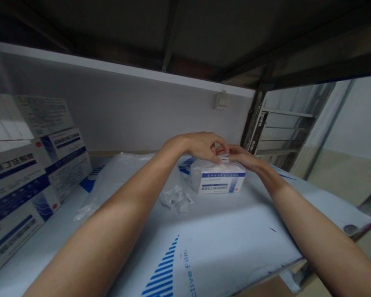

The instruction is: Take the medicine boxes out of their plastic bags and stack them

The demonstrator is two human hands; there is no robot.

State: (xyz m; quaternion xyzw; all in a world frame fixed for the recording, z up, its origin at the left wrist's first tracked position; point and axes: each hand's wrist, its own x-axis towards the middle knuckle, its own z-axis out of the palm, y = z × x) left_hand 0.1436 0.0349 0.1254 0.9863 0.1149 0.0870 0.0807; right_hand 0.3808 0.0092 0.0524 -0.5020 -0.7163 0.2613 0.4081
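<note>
A white and blue medicine box (222,183) sits on the film-covered shelf, with clear plastic wrap (195,175) around it. Over its top, my left hand (202,146) is bent down, thumb and fingertips pinched on the wrap. From the other side my right hand (243,157) reaches in, its fingers closed at the same spot. A small whitish bit of wrap (224,157) shows between the fingertips; the exact grip is partly hidden. Just left of the box lies a crumpled piece of plastic (176,199).
Similar boxes (15,194) are stacked at the left. A clear plastic sheet (111,177) lies behind my left forearm. Low overhead hangs a dark upper shelf (126,33). A metal post (255,119) stands at the back right, and the shelf's front edge (266,274) runs below.
</note>
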